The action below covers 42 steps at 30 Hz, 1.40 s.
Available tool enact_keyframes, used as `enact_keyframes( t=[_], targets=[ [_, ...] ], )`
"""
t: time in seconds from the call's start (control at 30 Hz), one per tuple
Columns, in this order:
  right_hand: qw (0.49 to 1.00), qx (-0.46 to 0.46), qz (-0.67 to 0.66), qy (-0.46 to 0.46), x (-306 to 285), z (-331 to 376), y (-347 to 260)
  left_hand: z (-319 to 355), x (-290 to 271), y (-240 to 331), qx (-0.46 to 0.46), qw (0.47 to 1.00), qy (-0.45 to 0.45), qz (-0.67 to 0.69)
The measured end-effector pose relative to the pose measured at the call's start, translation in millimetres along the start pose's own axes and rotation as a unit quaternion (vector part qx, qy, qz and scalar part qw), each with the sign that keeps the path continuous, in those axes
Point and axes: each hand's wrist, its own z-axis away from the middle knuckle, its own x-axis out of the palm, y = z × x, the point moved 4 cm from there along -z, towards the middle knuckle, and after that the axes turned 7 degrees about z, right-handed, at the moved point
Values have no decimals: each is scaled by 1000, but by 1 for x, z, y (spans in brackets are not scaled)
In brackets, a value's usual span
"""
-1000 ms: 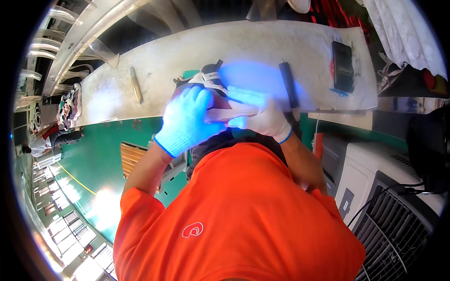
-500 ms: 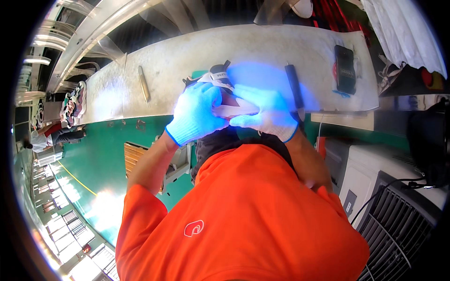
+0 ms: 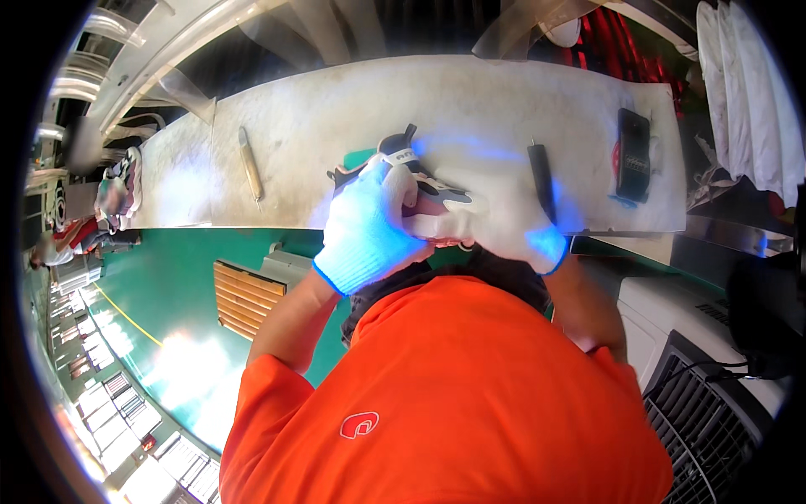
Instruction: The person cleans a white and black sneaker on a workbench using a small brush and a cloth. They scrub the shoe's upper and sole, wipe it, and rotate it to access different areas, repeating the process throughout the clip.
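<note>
A sneaker (image 3: 430,202) with a dark and pinkish upper and a pale sole is held at the table's near edge. Gloved in white, my left hand (image 3: 369,223) is closed around its heel and side, fingers curled over the upper. My right hand (image 3: 508,217), in a matching glove and slightly blurred, grips the toe end; its fingertips are hard to make out. Bluish light falls on the gloves. Just behind the shoe, a green piece (image 3: 358,158) shows in part. Beside my right hand lies a black-handled tool (image 3: 541,175).
The pale worktable (image 3: 311,126) curves across the front. A slim tool with a wooden handle (image 3: 250,166) lies at left, a black handheld device (image 3: 634,155) at right. Several shoes (image 3: 126,189) stand at the far left. A slatted wooden surface (image 3: 245,294) is below, and white cloth (image 3: 747,92) hangs at right.
The sneaker has turned so that more of its upper and sole side shows. My right hand has shifted along the toe. The whole view has moved slightly.
</note>
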Motion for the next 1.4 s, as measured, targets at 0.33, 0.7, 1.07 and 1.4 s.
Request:
enact_keyframes(
  t=[0.33,0.7,1.07,1.4],
  targets=[
    [995,12,99,23,19,-23,-13,-8,-10,-8,80,992,-41,84],
    [953,-17,84,291,32,11,31,50,-43,-137,129,983,131,18],
    [774,227,-586,79,58,-61,62,-15,-121,16,132,989,-61,7],
    [895,-131,-371,212,-20,-19,18,-50,-113,79,-70,987,-134,48]
  ],
)
